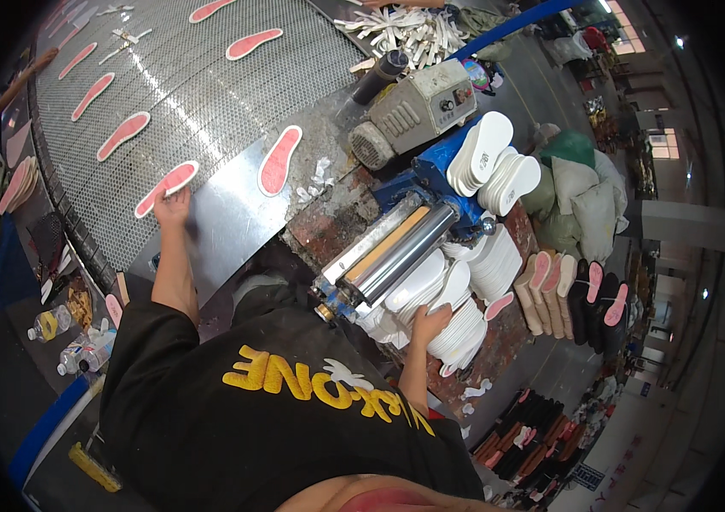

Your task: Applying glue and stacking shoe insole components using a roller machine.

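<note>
My left hand (173, 209) reaches to the near end of a mesh conveyor belt (200, 81). Its fingers close on the edge of a pink insole with a white rim (176, 177), lying where the mesh meets a smooth metal plate (230, 192). At the right, my right hand (432, 324) grips the lower end of a white insole (454, 282) on top of a white insole stack (463, 328). Its fingertips are partly hidden. A roller machine (405, 256) with a shiny metal roller stands just beyond that hand. Another pink insole (280, 160) rests on the plate.
Several pink insoles lie spaced along the belt. A grey motor housing (418, 107) and more white insole piles (483, 154) stand beyond the rollers. Beige and black insole-topped stacks (546, 294) are farther right, bulging sacks (580, 196) behind. Plastic bottles (85, 350) lie at left.
</note>
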`<state>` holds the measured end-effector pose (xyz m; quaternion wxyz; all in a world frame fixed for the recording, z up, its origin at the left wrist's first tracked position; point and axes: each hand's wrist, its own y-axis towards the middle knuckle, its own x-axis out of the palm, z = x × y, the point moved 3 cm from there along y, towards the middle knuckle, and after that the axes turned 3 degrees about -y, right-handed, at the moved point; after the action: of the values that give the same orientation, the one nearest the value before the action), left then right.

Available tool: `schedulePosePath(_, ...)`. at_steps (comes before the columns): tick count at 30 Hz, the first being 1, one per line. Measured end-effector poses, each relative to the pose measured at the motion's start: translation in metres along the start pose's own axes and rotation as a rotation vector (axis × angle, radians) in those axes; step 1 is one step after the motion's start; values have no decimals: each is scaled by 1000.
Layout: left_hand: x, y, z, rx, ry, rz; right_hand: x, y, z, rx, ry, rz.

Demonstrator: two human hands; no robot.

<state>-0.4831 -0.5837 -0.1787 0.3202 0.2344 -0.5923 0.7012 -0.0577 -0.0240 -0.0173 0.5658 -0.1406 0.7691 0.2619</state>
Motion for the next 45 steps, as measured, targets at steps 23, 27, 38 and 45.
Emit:
schedulePosePath(23, 41, -71, -199, 657, 2155, -416, 4, 6, -2, 45, -14, -19)
schedulePosePath(27, 71, -95, -215, 628, 2434, -257, 2, 7, -2, 41, -18, -28)
schedulePosePath(38, 111, -30, -197, 694, 2452, -267, 2, 11, 4, 110, 30, -101)
schedulePosePath(45, 151, 72, -197, 704, 2252, -415, -13, 9, -1, 135, 26, -178)
